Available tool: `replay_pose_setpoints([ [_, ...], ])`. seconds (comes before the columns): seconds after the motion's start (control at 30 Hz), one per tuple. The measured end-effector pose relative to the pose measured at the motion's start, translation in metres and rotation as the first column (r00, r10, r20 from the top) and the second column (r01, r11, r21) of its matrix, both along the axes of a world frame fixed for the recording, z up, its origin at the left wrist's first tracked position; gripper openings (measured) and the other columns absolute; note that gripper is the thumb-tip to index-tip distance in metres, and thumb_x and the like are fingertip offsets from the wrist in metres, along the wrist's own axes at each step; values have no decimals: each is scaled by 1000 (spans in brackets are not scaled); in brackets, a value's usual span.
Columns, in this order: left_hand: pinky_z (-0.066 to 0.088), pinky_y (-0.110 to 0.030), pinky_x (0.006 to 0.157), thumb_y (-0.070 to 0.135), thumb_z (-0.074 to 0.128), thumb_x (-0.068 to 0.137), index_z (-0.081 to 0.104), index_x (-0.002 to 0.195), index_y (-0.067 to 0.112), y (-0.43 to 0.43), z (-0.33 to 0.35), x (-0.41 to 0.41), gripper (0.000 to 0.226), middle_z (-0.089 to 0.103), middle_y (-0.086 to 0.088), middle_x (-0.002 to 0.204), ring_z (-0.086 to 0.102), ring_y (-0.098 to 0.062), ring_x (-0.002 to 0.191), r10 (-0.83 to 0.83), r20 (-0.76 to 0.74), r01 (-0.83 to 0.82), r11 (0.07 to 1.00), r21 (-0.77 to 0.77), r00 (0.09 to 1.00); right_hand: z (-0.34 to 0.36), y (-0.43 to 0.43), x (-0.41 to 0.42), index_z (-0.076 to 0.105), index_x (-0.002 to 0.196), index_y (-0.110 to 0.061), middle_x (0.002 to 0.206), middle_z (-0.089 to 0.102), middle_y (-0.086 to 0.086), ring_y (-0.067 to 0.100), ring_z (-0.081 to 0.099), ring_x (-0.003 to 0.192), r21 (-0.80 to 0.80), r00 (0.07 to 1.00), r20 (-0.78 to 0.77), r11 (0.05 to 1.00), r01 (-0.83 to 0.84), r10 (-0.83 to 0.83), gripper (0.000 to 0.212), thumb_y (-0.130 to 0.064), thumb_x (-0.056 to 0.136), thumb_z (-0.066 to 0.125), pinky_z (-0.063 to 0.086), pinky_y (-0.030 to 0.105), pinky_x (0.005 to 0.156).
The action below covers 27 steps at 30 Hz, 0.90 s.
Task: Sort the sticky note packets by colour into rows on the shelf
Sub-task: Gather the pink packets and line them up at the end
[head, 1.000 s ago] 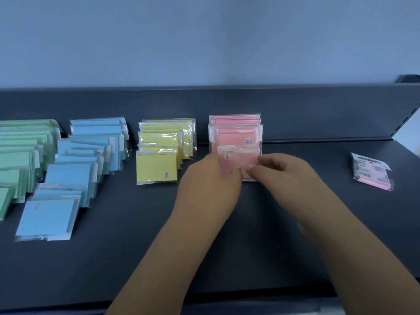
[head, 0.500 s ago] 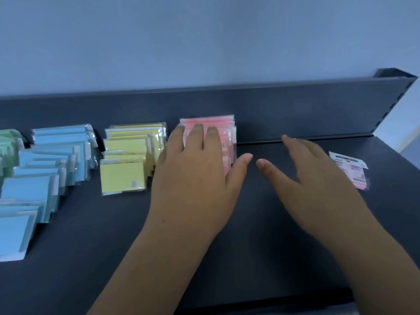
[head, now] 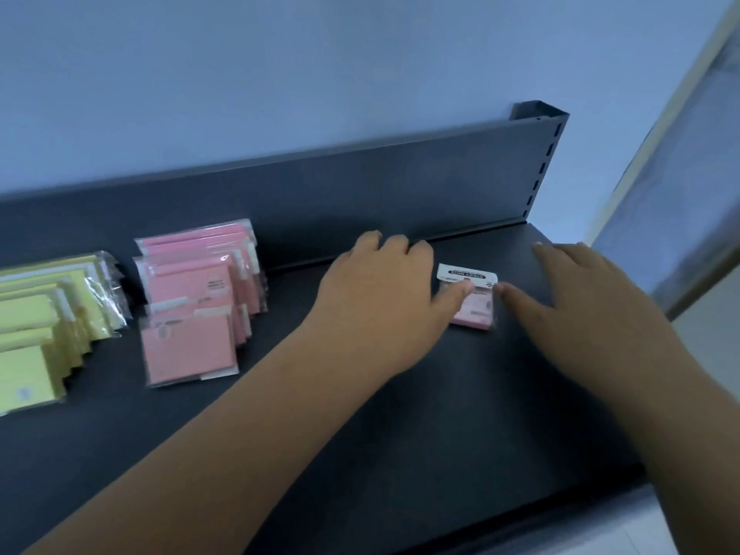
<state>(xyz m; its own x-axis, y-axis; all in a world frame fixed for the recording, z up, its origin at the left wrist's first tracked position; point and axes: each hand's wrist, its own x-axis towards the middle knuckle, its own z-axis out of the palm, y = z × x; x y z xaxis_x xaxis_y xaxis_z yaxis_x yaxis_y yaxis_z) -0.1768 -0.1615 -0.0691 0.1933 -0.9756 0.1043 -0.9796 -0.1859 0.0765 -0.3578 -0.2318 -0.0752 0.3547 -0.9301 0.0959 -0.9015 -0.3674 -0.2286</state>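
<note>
Dark grey shelf (head: 460, 434) stretches beneath a pale blue wall (head: 280, 74), with an upright back panel (head: 360, 194) of the same metal behind it. Both hands are down on its right part. The left hand (head: 376, 302) lies palm down with its fingers spread and straight, reaching almost to the back panel, and its thumb (head: 452, 294) rests on the left side of a small pink packet (head: 474, 312). The right hand (head: 588, 306) is spread flat as well, its thumb (head: 516, 294) touching the packet's right edge. This packet, topped by a white header card, lies flat between the two thumbs, well apart from the sorted stock. Further left, the pink row (head: 188, 338) of overlapping packets runs back towards the panel. Just beside it, the yellow row (head: 36, 326) is cut off by the picture's left edge. Off the shelf's right end stands a glazed pane (head: 688, 194) in a pale frame.
</note>
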Motion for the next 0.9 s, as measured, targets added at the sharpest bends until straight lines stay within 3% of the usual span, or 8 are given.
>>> replay_pose_setpoints([
  [0.13,44,-40,100,70,30,94,53,126,25,-28,-13,-21,61,57,4,131,45,-23,125,-17,42,15,999,35,999,-3,-22,-16,55,131,-18,139,53,3,25,48,129,87,1000,-29,996,3,-1,58,-63,97,42,40,39,93],
  [0.2,46,-41,93,70,37,93,56,116,26,-36,-17,-29,54,60,4,119,49,-23,114,29,-45,-26,998,62,999,-6,-29,-18,61,121,-20,129,56,2,24,53,118,115,999,-41,993,-25,30,55,-65,95,39,40,36,83],
  [0.3,49,-42,86,69,53,84,56,103,28,-41,-19,-38,46,61,5,106,52,-24,101,90,-164,-75,993,96,982,-16,-31,-16,68,112,-24,125,55,0,22,53,118,120,992,-7,985,-126,127,48,-55,96,34,45,35,90],
  [0.43,50,-38,76,73,60,63,57,90,30,-43,-19,-48,50,60,10,86,56,-21,87,100,-228,-79,992,99,968,-21,-26,-14,77,108,-26,122,60,-7,14,53,118,222,949,251,943,-249,191,31,-23,101,47,42,28,93],
  [0.57,55,-35,69,48,65,80,65,93,28,-42,-14,-37,24,66,7,82,63,-17,78,156,-334,-145,988,59,929,-2,-7,-13,81,97,-44,99,77,-20,1,70,97,570,737,652,757,-319,-180,36,-22,103,53,51,23,93],
  [0.7,58,-35,67,32,70,73,73,80,11,-28,12,-14,23,72,-13,68,67,-16,62,230,-799,-251,963,103,556,3,6,-6,80,104,-39,109,76,-22,2,68,113,562,567,766,744,-360,-304,27,-27,101,56,44,35,109],
  [0.83,64,-42,74,9,56,90,71,94,1,1,24,3,18,75,-18,85,74,-24,80,165,-979,-317,941,120,118,6,22,16,80,101,-39,102,78,-17,9,73,103,492,547,780,837,-238,-303,16,-41,94,65,52,42,102],
  [0.9,64,-43,73,2,52,92,69,109,-1,20,28,13,24,74,-20,102,75,-29,91,142,-988,-294,943,155,-65,8,35,32,81,101,-31,99,80,-11,14,76,94,487,553,784,832,-266,-282,16,-35,96,66,58,45,93],
])
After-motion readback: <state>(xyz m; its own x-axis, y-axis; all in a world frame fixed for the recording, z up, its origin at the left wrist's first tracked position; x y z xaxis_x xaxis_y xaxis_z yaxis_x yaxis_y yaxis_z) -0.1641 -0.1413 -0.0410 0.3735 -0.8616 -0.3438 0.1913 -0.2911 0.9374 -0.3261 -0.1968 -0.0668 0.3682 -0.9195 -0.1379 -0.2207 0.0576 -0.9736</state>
